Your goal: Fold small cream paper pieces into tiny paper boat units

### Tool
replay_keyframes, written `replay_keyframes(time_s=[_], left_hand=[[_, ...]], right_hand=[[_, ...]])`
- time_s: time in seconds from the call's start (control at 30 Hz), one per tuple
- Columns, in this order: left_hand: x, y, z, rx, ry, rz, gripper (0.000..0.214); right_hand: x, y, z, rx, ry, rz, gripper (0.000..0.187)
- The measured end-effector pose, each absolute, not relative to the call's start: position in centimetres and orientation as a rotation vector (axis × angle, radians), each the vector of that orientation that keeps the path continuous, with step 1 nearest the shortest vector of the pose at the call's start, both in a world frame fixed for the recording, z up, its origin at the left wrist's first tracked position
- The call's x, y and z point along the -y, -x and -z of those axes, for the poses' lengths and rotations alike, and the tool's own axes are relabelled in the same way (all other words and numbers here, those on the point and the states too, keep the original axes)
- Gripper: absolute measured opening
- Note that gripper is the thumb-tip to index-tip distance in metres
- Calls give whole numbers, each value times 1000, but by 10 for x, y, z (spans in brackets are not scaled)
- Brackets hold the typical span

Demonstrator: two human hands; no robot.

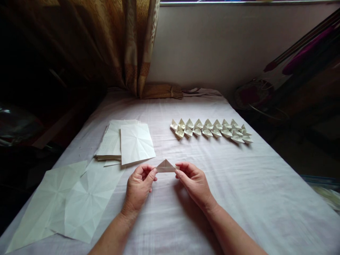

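Between my two hands is a small folded paper hat shape [166, 165], a triangle above a flat band, held just over the cloth. My left hand [141, 182] pinches its left end between thumb and fingers. The right end is pinched the same way by my right hand [193, 181]. Beyond my right hand, several folded paper boats [207, 128] stand in two close rows. Left of the hands lies a creased white sheet [138, 143], partly over a stack of paper [109, 140].
Large creased sheets [89, 198] overlap at the front left of the cloth-covered surface [239, 198]. A gold-brown curtain [132, 46] hangs at the back left, against a pale wall [207, 46]. Dark clutter flanks both sides.
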State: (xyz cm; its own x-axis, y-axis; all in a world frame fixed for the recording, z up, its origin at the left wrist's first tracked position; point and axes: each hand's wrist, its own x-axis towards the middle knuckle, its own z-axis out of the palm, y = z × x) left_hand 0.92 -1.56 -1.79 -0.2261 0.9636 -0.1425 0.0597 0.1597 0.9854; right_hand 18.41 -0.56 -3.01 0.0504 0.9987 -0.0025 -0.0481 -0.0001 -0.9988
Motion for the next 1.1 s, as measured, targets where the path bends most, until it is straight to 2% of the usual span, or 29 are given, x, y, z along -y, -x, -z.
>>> replay_keyframes(time_s=[0.2, 0.43, 0.83, 1.0, 1.1], left_hand=[[22, -5, 19, -1774, -1644, -1019, 20], [24, -2, 17, -1959, -2241, -688, 15], [29, 1, 23, -1903, -2633, -479, 13], [22, 4, 14, -1763, -2815, -199, 10], [17, 3, 7, -1633, -2937, -36, 18]], right_hand=[[10, -186, 35, 1396, 1428, -832, 14], [11, -190, 34, 1887, 1522, -273, 12], [17, -193, 36, 2154, 1423, 33, 13], [16, -200, 35, 2269, 1354, 36, 17], [14, -200, 33, 2285, 1390, 6, 15]])
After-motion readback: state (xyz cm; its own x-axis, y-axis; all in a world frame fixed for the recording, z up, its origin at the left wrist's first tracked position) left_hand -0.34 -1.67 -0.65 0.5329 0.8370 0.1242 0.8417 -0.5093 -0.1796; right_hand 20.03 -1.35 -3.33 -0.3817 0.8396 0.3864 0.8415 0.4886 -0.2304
